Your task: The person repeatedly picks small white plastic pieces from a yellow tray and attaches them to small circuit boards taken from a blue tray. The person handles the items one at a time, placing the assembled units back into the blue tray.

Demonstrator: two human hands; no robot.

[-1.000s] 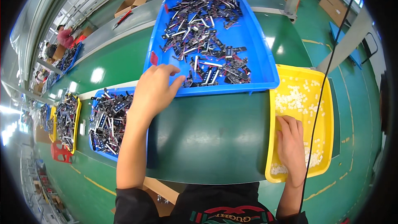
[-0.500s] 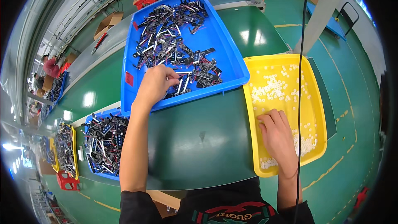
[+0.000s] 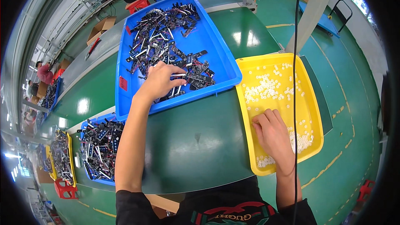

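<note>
The dark green table top fills the middle of the frame. On it, upper centre, sits a large blue rectangular plastic tray, its long axis running from lower left to upper right, loaded with dark, narrow circuit-board strips. To the right lies a yellow rectangular plastic tray scattered with small white plastic beads, thickest near its lower right corner. A second, smaller blue tray of like dark parts sits at lower left, partly hidden by the forearm.

The left hand reaches into the near edge of the large blue tray; its fingers are curled down onto a strip that lies crosswise, pointing right from the fingertips — whether the strip is pinched or only touched cannot be told. The heap extends up and left from this hand.

The right hand rests palm down in the lower part of the yellow tray, fingers bent and close together on the beads; a grip cannot be confirmed. The densest beads lie just right of and below it — within the same tray, well apart from the left hand.

Other people work at upper left.
</note>
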